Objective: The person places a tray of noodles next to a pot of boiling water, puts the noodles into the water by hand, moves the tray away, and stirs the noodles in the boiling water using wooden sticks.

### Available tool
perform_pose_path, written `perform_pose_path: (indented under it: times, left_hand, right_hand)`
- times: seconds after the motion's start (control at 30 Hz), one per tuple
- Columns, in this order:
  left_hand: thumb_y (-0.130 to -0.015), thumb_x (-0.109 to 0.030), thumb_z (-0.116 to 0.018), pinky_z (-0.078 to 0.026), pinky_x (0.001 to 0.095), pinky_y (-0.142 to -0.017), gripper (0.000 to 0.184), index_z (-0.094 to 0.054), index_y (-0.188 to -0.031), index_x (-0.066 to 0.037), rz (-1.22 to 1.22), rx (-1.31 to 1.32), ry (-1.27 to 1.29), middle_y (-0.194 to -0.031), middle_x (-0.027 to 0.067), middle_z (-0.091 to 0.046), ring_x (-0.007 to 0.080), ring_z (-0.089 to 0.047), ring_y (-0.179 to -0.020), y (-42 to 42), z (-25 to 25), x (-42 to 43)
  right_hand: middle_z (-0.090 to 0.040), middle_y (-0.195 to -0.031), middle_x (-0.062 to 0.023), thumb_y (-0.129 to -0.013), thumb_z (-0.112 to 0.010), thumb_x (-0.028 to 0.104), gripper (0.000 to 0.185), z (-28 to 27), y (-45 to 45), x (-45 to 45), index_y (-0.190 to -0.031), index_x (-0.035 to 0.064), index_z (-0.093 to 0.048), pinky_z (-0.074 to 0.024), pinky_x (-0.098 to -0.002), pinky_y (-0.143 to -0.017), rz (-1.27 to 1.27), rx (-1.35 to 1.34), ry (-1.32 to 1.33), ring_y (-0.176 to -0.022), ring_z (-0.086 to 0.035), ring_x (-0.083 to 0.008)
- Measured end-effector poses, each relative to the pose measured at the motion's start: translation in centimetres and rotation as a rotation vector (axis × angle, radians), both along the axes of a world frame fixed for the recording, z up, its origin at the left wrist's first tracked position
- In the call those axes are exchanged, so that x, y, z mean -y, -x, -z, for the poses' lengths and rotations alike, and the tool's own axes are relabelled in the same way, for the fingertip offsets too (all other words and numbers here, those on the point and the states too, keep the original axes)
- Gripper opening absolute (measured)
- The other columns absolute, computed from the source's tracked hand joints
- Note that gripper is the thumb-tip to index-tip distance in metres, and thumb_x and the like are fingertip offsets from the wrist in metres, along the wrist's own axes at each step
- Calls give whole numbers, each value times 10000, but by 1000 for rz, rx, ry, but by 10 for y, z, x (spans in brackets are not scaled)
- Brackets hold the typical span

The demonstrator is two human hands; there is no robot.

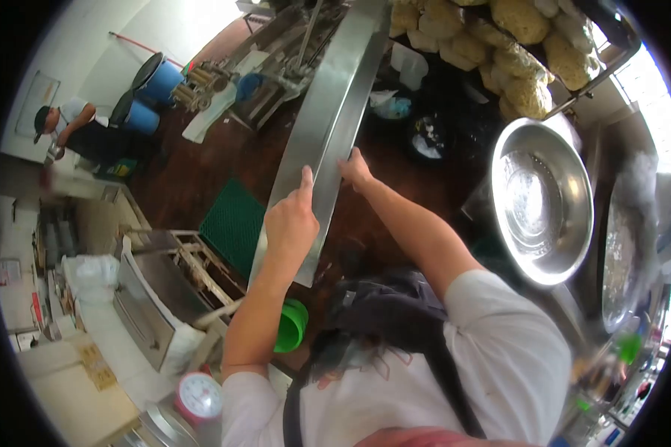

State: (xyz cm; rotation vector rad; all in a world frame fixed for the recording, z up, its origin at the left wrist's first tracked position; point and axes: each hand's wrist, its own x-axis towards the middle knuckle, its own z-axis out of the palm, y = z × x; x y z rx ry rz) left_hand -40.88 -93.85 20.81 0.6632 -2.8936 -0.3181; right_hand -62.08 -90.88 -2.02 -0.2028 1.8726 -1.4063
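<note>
A long stainless steel panel (315, 127) with a lengthwise fold slants from the top centre down toward my body. My left hand (292, 218) is on its lower left part, index finger stretched along the metal and the other fingers curled at the panel. Farther up, my right hand (356, 170) is closed on the right-hand edge, its thumb side upward. Below the panel lie the red-brown floor and, to its left, a green mat (235, 226).
A large steel basin (542, 201) stands at right, beside a steaming pan (624, 249). Filled bags (514, 71) are piled at top right. A green bucket (291, 325) sits near my left elbow. Another person (82, 141) stands at far left, near blue bins (160, 80).
</note>
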Motion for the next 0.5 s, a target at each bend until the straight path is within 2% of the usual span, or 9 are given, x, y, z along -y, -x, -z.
perform_pose_path:
  times: [0.07, 0.13, 0.2, 0.23, 0.27, 0.33, 0.4, 0.47, 0.5]
  left_hand:
    - [-763, -10, -584, -527, 492, -677, 693, -486, -1448, -45, 65, -44, -31, -897, 191, -691, 407, -668, -764, 18, -3, 51]
    - [-745, 6, -566, -514, 511, -716, 699, -507, -1438, -55, 104, -88, -80, -935, 215, -680, 433, -652, -818, 30, -11, 96]
    - [-751, 5, -566, -521, 504, -761, 688, -515, -1432, -78, 95, -106, -141, -1016, 231, -681, 441, -650, -884, 22, -13, 136]
    - [-758, 8, -566, -521, 503, -779, 682, -514, -1431, -81, 113, -92, -150, -1033, 236, -679, 441, -649, -908, 30, -9, 182]
    - [-765, 12, -567, -522, 501, -798, 675, -513, -1431, -84, 105, -94, -150, -1051, 240, -677, 441, -648, -931, 33, -4, 218]
    - [-790, 10, -569, -523, 490, -798, 610, -554, -1394, -80, 50, -107, -88, -1046, 226, -686, 428, -654, -933, 26, 7, 263]
    - [-806, 15, -571, -522, 482, -815, 566, -581, -1365, -71, -30, -83, -88, -1057, 220, -689, 419, -654, -952, 15, 28, 311]
    - [-811, 25, -573, -518, 475, -848, 543, -592, -1347, -57, -86, -20, -147, -1084, 221, -687, 414, -648, -986, 17, 44, 369]
    - [-805, 28, -577, -515, 448, -896, 528, -605, -1327, -50, -179, 93, -278, -1145, 226, -679, 415, -642, -1040, 22, 31, 382]
  right_hand:
    - [-643, -1092, -202, -970, -617, 145, 476, -2, 4, 21, -1376, 41, -391, -599, -467, -636, 82, -8, -6, -957, -675, -298]
    - [-647, -1070, -179, -953, -614, 109, 415, -9, 27, 37, -1329, 38, -451, -586, -423, -597, 134, 68, 43, -911, -670, -279]
    - [-655, -1068, -159, -944, -618, 94, 391, -7, 74, 46, -1305, 31, -480, -575, -398, -584, 153, 141, 132, -891, -667, -264]
    - [-665, -1041, -143, -930, -634, 91, 363, 3, 109, 69, -1266, 17, -515, -566, -369, -599, 266, 97, 191, -881, -665, -247]
    - [-668, -893, -127, -898, -655, 62, 342, -5, 145, 87, -1214, -12, -545, -525, -342, -481, 275, 125, 243, -700, -664, -236]
    - [-674, -931, -138, -892, -659, 63, 310, -41, 162, 93, -1175, -21, -563, -564, -331, -519, 287, 233, 332, -739, -680, -238]
    - [-677, -994, -147, -895, -663, 70, 290, -39, 167, 102, -1154, -23, -574, -608, -356, -577, 72, 207, 214, -791, -690, -249]
    - [-684, -1021, -150, -897, -670, 73, 274, -18, 162, 130, -1145, -10, -588, -624, -367, -610, 28, 196, 214, -775, -688, -244]
    - [-679, -1015, -140, -893, -680, 75, 274, -6, 156, 145, -1139, -8, -594, -622, -368, -606, 39, 249, 220, -778, -688, -240]
